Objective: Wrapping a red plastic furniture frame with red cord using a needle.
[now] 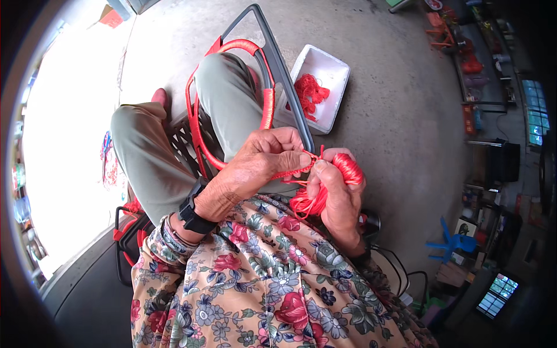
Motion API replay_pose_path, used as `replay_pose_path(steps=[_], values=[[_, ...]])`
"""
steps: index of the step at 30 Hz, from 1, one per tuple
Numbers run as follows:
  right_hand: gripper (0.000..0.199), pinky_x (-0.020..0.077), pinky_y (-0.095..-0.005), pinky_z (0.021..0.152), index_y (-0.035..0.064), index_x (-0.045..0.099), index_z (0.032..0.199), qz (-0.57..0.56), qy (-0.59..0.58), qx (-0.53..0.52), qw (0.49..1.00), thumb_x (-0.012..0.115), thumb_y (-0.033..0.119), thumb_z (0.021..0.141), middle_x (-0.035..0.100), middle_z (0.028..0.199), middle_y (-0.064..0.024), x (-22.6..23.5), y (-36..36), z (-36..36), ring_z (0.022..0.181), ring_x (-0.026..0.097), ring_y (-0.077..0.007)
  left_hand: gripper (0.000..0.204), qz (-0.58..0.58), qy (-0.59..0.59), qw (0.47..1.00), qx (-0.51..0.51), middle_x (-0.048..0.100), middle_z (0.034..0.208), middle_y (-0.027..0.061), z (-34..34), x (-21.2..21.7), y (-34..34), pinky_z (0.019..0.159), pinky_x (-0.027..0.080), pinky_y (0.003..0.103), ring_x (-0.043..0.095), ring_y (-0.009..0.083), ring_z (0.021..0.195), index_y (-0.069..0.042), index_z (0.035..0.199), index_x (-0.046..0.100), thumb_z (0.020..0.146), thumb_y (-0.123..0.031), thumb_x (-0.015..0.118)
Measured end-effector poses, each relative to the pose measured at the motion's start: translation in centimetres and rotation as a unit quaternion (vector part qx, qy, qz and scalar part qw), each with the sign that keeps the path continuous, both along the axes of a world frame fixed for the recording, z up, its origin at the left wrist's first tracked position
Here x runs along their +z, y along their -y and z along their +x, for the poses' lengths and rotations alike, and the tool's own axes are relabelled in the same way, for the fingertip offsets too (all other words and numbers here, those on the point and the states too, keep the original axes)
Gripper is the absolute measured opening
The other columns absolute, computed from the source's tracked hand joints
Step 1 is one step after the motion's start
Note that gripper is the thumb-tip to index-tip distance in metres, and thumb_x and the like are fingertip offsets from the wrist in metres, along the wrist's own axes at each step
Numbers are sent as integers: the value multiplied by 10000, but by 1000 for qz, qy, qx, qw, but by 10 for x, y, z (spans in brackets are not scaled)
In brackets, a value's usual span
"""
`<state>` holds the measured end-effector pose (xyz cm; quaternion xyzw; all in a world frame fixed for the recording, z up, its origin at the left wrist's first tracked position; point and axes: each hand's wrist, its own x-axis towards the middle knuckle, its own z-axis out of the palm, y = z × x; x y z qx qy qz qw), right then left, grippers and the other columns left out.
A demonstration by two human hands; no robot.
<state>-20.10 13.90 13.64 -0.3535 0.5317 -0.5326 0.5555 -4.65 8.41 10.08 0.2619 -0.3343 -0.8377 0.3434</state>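
Observation:
Across my knees rests a dark grey tubular frame [288, 87] with rounded corners. A ring [268, 110] partly wrapped in shiny red cord is joined to it. At the frame's near corner my left hand [258, 159] is closed, thumb and fingers pinching red cord against the bar. Close beside it, my right hand [339, 197] is closed round a looped bundle of red cord [347, 169], with loose strands hanging below the fingers. Its thumb and forefinger meet by a short cord end that stands up at the corner. The fingertips partly hide the cord's path there.
A white box [338, 75] holding tangled red cord [310, 95] stands on the concrete floor ahead. Another dark frame [120, 255] with red cord is at my left. Cluttered shelves [473, 64] and a blue stool [449, 240] are at the right. Dark cables [400, 269] lie nearby.

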Motion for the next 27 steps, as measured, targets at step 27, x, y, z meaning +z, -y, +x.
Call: replay_pose_path(steps=[27], values=[[154, 411, -227, 425, 30, 576, 834, 160, 105, 8, 981, 578, 169, 902, 573, 696, -63, 34, -5, 1, 483, 499, -110, 110, -85, 35, 985, 149, 630, 788, 23, -12, 5, -7, 575, 465, 218, 555, 66, 671, -10, 851, 597, 870, -95, 663]])
